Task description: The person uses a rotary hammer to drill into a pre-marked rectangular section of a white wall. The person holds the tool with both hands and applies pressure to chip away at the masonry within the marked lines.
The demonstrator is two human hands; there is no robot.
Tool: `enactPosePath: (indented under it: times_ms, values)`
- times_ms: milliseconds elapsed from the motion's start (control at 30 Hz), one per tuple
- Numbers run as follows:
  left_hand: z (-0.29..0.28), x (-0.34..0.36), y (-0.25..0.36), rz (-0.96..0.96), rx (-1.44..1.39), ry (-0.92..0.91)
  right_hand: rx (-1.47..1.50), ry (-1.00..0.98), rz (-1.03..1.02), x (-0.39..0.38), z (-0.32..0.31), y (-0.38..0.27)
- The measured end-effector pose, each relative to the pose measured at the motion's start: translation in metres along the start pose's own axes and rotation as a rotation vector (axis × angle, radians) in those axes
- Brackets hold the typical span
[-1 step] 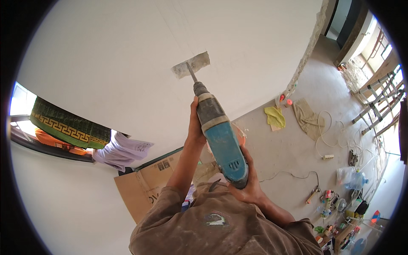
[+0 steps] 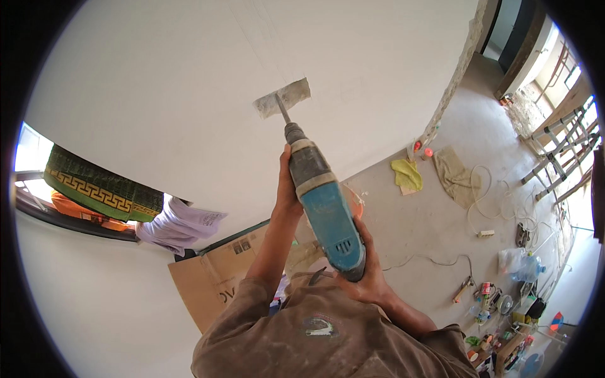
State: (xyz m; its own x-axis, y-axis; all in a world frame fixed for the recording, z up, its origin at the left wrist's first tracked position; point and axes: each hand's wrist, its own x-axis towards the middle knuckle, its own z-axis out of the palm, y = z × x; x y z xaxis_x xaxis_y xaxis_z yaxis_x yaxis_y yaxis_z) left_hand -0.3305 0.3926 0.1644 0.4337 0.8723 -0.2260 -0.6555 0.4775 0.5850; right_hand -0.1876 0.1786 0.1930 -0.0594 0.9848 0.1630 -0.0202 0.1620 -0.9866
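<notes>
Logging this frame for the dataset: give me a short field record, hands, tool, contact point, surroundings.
left hand: grips the front of the rotary hammer
right hand: holds its rear grip
bit: tip in a rough grey patch chipped in the white wall
floor: yellow cloth, white cable, flat cardboard, scattered tools at right

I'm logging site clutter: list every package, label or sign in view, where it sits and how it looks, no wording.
Cardboard box: flattened brown sheet leaning at the wall's foot, left of the left hand, with small dark printed marks.
Label on the drill: small dark patch near the rear of the blue body, above the right hand.
Plastic bottle: clear, lying on the floor at right.
Small cans: red and mixed colours, among tools lower right; details too small to tell.
</notes>
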Motion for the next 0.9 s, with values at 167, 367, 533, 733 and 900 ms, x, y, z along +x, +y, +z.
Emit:
enactPosePath:
  times_ms: [167, 367, 533, 733, 900]
  values:
    - [0.006, 0.003, 0.014, -0.061, -0.126, -0.053, 0.011, -0.021, 0.016, 0.018, 0.006, -0.019]
    - [0.016, 0.023, 0.027, -0.054, -0.144, -0.071, 0.111, -0.037, 0.039, 0.044, -0.007, -0.055]
    - [0.049, 0.016, 0.008, 0.014, -0.016, -0.030, 0.049, -0.006, 0.056, 0.035, -0.042, -0.047]
    - [0.032, -0.013, -0.035, 0.018, -0.001, 0.031, 0.192, 0.068, 0.121, -0.026, -0.037, 0.005]
    - [0.023, -0.026, -0.045, 0.002, 0.079, 0.066, 0.139, 0.098, 0.101, -0.047, -0.028, 0.009]
